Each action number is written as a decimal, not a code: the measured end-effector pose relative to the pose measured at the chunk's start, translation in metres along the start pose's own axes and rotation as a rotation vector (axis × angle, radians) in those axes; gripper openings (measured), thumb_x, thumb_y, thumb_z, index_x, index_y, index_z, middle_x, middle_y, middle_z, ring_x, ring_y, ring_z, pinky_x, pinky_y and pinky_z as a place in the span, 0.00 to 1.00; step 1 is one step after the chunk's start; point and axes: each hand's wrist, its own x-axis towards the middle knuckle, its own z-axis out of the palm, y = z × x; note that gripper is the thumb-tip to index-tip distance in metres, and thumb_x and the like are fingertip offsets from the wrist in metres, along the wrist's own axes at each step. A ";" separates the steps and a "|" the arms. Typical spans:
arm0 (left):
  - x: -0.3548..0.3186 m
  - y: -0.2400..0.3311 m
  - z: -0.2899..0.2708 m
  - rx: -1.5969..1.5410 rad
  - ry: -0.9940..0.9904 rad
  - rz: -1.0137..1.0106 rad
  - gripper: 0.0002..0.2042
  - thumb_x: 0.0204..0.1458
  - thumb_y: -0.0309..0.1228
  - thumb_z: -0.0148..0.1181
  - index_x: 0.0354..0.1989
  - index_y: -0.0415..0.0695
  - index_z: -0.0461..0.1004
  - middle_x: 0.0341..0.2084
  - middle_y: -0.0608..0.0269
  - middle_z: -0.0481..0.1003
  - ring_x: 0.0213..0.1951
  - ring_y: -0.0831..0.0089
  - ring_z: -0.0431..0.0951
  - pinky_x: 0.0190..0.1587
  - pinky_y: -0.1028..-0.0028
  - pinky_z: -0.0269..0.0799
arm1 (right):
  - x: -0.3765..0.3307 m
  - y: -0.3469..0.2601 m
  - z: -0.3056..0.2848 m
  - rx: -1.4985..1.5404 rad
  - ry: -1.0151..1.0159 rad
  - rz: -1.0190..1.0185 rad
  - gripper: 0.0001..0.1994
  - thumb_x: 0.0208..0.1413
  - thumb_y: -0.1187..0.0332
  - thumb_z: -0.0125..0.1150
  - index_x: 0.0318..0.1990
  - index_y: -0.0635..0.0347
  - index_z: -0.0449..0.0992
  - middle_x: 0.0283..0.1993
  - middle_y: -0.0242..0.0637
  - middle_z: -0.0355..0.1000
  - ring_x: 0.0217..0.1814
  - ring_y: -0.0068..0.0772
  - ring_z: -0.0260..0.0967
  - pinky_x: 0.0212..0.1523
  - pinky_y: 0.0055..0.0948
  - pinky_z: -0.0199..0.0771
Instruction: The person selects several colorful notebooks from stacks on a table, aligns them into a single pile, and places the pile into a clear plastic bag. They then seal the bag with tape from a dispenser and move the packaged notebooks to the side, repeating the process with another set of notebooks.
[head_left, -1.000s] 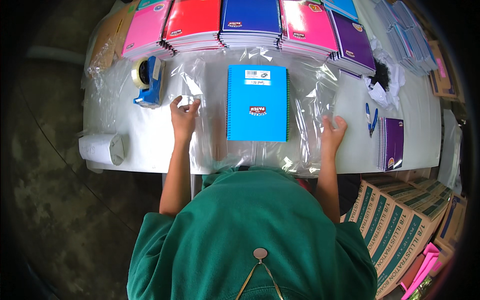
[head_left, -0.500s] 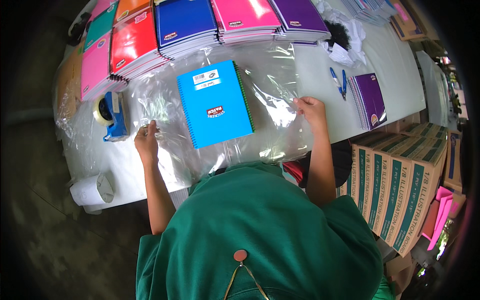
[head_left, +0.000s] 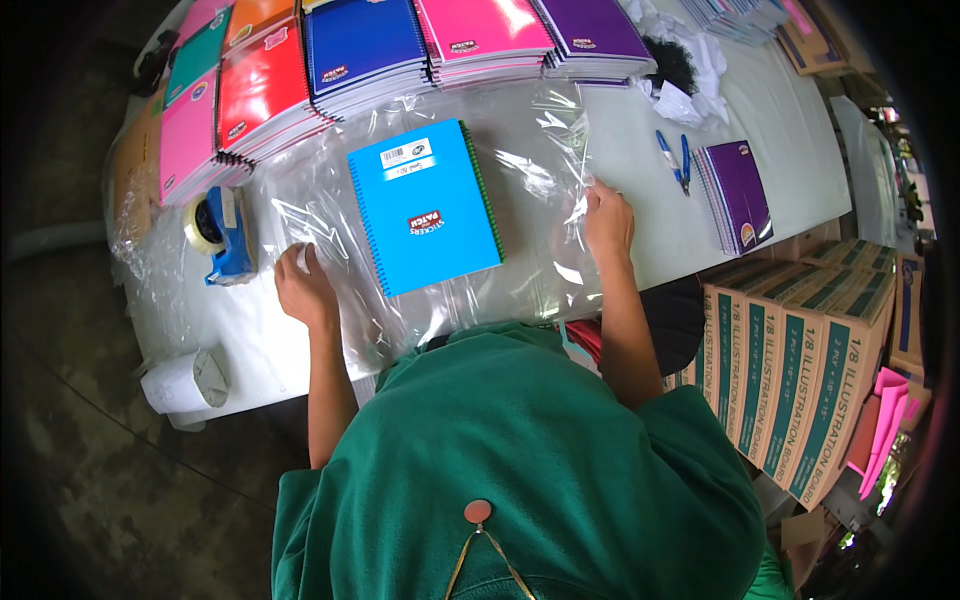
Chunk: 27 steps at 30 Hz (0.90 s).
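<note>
Two hands on clear plastic sheet (head_left: 330, 215): left hand (head_left: 303, 290) flat; right hand (head_left: 608, 222) pinching edge; blue spiral notebook (head_left: 425, 207) between; sheet's near edge hidden by green shirt (head_left: 520, 470).

The right hand (head_left: 608, 218) is lifting the right edge of the clear plastic sheet (head_left: 540, 150), which is now rising and creasing beside the blue notebook (head_left: 425, 205). The left hand (head_left: 303, 288) is sliding outward along the sheet's left side, nearer the tape dispenser (head_left: 222, 233).
</note>
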 end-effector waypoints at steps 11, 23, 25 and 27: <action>0.033 0.019 -0.016 -0.411 -0.623 -0.182 0.12 0.52 0.36 0.56 0.36 0.39 0.73 0.28 0.55 0.76 0.31 0.66 0.77 0.35 0.69 0.70 | 0.031 -0.021 0.006 0.195 -0.078 0.122 0.15 0.49 0.63 0.60 0.39 0.66 0.71 0.33 0.46 0.73 0.35 0.42 0.73 0.37 0.35 0.71; 0.031 0.015 -0.075 -0.915 -1.024 -0.238 0.13 0.54 0.36 0.56 0.28 0.35 0.73 0.26 0.60 0.73 0.24 0.77 0.71 0.30 0.78 0.66 | -0.002 -0.026 -0.001 0.569 -0.265 0.065 0.45 0.46 0.51 0.64 0.63 0.66 0.45 0.60 0.52 0.55 0.58 0.47 0.59 0.51 0.41 0.64; 0.022 0.016 -0.058 -1.028 -0.863 -0.165 0.13 0.54 0.36 0.57 0.26 0.38 0.73 0.31 0.60 0.72 0.30 0.76 0.70 0.35 0.76 0.66 | -0.001 -0.027 0.000 0.433 -0.238 0.131 0.39 0.45 0.55 0.66 0.59 0.70 0.56 0.49 0.48 0.67 0.48 0.40 0.68 0.46 0.32 0.68; 0.025 0.022 -0.048 -1.093 -0.765 -0.027 0.12 0.52 0.34 0.58 0.21 0.40 0.71 0.44 0.56 0.70 0.49 0.68 0.66 0.50 0.68 0.61 | 0.014 -0.010 0.000 0.613 -0.392 0.110 0.27 0.48 0.58 0.64 0.50 0.70 0.66 0.38 0.43 0.71 0.40 0.33 0.71 0.40 0.27 0.69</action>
